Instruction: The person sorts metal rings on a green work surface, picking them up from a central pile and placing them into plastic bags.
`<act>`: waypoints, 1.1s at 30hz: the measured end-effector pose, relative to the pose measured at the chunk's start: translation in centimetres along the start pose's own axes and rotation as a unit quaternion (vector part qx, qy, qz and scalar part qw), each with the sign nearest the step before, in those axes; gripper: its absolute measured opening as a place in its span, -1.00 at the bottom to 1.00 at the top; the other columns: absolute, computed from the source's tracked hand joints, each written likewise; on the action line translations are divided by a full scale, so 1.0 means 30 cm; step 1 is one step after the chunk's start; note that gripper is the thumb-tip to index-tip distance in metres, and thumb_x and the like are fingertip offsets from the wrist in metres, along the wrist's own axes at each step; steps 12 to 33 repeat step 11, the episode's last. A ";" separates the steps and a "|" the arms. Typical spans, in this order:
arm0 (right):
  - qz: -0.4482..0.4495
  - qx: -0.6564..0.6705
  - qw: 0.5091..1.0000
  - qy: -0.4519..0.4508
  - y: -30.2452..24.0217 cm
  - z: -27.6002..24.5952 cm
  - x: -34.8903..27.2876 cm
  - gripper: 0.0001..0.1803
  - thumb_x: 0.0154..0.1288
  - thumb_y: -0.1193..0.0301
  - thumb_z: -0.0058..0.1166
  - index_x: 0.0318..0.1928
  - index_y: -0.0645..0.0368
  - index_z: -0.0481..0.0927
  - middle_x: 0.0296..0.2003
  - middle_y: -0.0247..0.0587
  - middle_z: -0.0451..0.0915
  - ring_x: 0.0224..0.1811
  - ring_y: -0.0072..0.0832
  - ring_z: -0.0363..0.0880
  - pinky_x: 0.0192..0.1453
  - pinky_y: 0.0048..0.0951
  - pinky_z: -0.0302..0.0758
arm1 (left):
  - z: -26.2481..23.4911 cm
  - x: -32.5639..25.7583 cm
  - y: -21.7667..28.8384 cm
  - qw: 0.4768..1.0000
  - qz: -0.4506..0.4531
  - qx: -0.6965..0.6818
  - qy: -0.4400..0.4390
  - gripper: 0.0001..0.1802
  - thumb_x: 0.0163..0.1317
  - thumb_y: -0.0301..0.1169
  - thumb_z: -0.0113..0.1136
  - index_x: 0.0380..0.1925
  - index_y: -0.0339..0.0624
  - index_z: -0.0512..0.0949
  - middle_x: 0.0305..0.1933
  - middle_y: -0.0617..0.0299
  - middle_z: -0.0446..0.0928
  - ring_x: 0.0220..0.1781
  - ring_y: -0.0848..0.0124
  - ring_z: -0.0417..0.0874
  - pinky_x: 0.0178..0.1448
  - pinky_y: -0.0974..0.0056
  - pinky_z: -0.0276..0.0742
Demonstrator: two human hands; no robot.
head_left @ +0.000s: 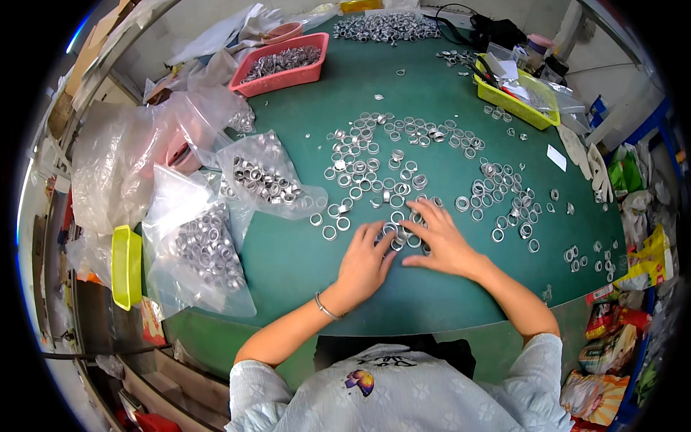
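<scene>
Silver metal rings [355, 193] lie scattered in loose groups across the green tabletop. My left hand [364, 261] rests at the near side of the middle group, its fingers bent forward and apart beside a few rings. Opposite it, my right hand [440, 241] has its fingers spread over the same small cluster of rings [396, 232] between the two hands. Fingertips of both hands seem to touch that cluster, though contact is partly hidden. Neither hand visibly grips a ring. Another loose group of rings [497, 189] lies to the right of my right hand.
Clear plastic bags of rings [210, 252] lie on the left. A pink basket [240, 88] of small metal parts stands at the far left, and a heap of metal parts [387, 27] at the back. A yellow-green basket [518, 108] and white gloves [599, 173] are on the right.
</scene>
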State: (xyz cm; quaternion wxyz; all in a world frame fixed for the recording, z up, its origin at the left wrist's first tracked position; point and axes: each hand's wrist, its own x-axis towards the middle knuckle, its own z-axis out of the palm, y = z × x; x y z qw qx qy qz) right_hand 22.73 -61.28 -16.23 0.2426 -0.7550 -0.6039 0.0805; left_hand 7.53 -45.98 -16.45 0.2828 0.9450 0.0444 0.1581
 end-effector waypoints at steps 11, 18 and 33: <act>0.067 0.059 0.995 0.043 -0.078 -0.062 -0.149 -0.16 -0.07 0.15 0.42 0.28 -0.03 0.38 0.37 -0.04 0.09 0.47 0.05 -0.10 0.46 0.08 -0.08 | -0.076 -0.062 -0.140 0.977 -0.146 0.053 0.143 -0.57 0.19 -0.48 0.21 0.09 -0.23 0.44 0.31 -0.09 0.24 0.36 -0.10 0.24 0.41 0.05 0.17; 0.067 0.059 0.995 0.043 -0.078 -0.062 -0.149 -0.16 -0.07 0.15 0.42 0.28 -0.03 0.38 0.37 -0.04 0.09 0.47 0.05 -0.10 0.46 0.08 -0.08 | -0.076 -0.062 -0.140 0.977 -0.146 0.053 0.143 -0.57 0.19 -0.48 0.21 0.09 -0.23 0.44 0.31 -0.09 0.24 0.36 -0.10 0.24 0.41 0.05 0.17; 0.067 0.059 0.995 0.043 -0.078 -0.062 -0.149 -0.16 -0.07 0.15 0.42 0.28 -0.03 0.38 0.37 -0.04 0.09 0.47 0.05 -0.10 0.46 0.08 -0.08 | -0.076 -0.062 -0.140 0.977 -0.146 0.053 0.143 -0.57 0.19 -0.48 0.21 0.09 -0.23 0.44 0.31 -0.09 0.24 0.36 -0.10 0.24 0.41 0.05 0.17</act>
